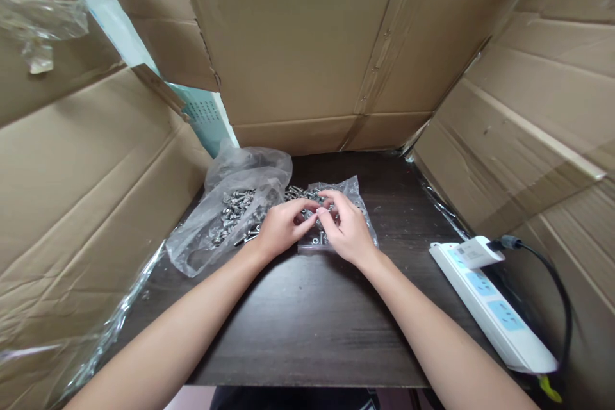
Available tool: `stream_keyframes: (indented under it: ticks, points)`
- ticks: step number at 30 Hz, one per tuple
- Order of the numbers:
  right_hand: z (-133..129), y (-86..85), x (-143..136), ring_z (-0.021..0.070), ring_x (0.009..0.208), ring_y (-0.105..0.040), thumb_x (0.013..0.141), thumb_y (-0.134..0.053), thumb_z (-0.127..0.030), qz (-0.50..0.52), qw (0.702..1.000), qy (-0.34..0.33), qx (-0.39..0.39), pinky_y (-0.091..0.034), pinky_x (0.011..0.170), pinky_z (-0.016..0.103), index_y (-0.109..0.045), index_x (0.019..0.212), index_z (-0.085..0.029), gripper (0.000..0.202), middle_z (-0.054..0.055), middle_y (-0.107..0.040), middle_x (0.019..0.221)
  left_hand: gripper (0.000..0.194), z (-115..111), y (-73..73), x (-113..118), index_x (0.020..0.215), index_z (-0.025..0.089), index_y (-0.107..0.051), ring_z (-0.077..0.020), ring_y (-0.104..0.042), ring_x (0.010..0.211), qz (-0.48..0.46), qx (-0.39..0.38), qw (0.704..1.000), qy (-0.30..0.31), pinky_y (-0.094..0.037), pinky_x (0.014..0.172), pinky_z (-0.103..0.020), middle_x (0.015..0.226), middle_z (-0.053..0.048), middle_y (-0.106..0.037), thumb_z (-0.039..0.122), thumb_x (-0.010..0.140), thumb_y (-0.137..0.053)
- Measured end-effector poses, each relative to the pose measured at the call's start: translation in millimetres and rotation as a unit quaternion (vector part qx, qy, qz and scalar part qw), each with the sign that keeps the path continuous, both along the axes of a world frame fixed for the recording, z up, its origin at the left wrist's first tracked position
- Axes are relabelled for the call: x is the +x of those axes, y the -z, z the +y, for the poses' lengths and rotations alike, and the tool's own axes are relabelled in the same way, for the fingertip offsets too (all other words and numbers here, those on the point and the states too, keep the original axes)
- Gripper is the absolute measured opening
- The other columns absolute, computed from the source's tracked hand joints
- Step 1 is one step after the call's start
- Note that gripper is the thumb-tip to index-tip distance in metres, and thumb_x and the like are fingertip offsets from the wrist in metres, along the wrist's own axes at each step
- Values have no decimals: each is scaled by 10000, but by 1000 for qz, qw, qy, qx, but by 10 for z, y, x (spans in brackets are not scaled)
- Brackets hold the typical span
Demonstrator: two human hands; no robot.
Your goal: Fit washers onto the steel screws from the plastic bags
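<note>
Hands meet over a pile of small metal screws at the far middle of a dark wooden table. The left hand lies palm down, its fingers loosely curled with thumb and forefinger drawn together at the tips; it seems to pinch something small, but what it holds is too small to tell. The right hand sits just beside it, fingers bent and tips touching those of the left hand, also closed around something too small to make out. Under both hands lies a small clear plastic bag, flat on the table, with a few screws on it. To the left, touching the pile, a larger crumpled plastic bag lies open with many screws spilling from it. Cardboard walls stand on the left, far and right sides of the table. A white power strip rests at the near right, with a white adapter and a black cable plugged into it.
</note>
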State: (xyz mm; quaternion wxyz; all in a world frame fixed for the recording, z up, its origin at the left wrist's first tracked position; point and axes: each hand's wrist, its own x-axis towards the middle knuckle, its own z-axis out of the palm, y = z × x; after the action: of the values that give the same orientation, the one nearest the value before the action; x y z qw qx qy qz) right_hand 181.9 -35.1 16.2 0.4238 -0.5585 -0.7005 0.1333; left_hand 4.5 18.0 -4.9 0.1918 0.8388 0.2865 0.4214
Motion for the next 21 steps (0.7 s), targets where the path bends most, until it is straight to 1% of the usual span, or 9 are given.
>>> stream_keyframes:
  ticks: [3,7,8,13,15,18,19,21]
  points:
    - [4,3,0,178,721,-647,903,-566,-246,-5,1000,-2,15,-520,659,312,-609,1250,-219,351,65,-700,1062,166,-5,1,1,1103,198,-721,-115,-685,661,0,-3,1000,3,-559,669,-218,1001,-30,-788,224,959,-643]
    - [7,-4,-6,177,665,-644,963,-518,-305,-6,1000,11,-9,-512,665,320,-623,1225,-217,296,36,-710,900,148,-6,5,5,1079,196,-723,-113,-680,663,2,0,1000,3,-553,667,-212,982,-25,-787,203,955,-642]
    - [6,-4,-7,176,656,-639,968,-517,-315,-4,1000,12,-11,-512,662,321,-624,1223,-217,294,34,-708,889,147,-5,5,5,1076,195,-724,-113,-679,660,2,1,1000,1,-553,666,-213,975,-26,-786,204,955,-641]
    - [4,9,-10,197,770,-670,887,-580,-246,-13,1000,4,20,-528,666,316,-605,1255,-234,369,69,-711,1085,172,1,3,0,1108,200,-723,-116,-684,663,4,-6,1000,0,-565,671,-217,998,-34,-787,231,957,-649]
    - [5,8,-10,198,757,-675,908,-562,-259,-14,1000,7,12,-529,673,322,-607,1251,-235,346,63,-720,1053,168,1,6,0,1104,200,-721,-115,-686,667,3,-5,1000,3,-564,671,-213,996,-32,-787,222,954,-649]
    - [6,-1,-7,188,683,-660,969,-516,-316,-8,1000,10,-11,-523,669,327,-616,1230,-231,292,39,-722,919,149,-1,11,2,1080,198,-721,-114,-680,662,6,-3,1000,2,-561,668,-213,983,-30,-785,216,959,-635]
    - [5,-2,-5,186,676,-656,972,-516,-321,-6,1000,9,-10,-521,663,324,-617,1228,-231,290,37,-719,909,148,-1,11,2,1077,199,-721,-115,-679,661,6,-2,1000,0,-562,668,-215,979,-31,-784,222,962,-631]
    - [2,2,-4,186,700,-657,939,-549,-295,-7,1000,5,3,-522,654,317,-612,1235,-232,309,48,-718,971,156,0,11,1,1088,201,-721,-118,-682,668,6,-2,1000,-3,-563,672,-219,980,-33,-784,239,968,-629]
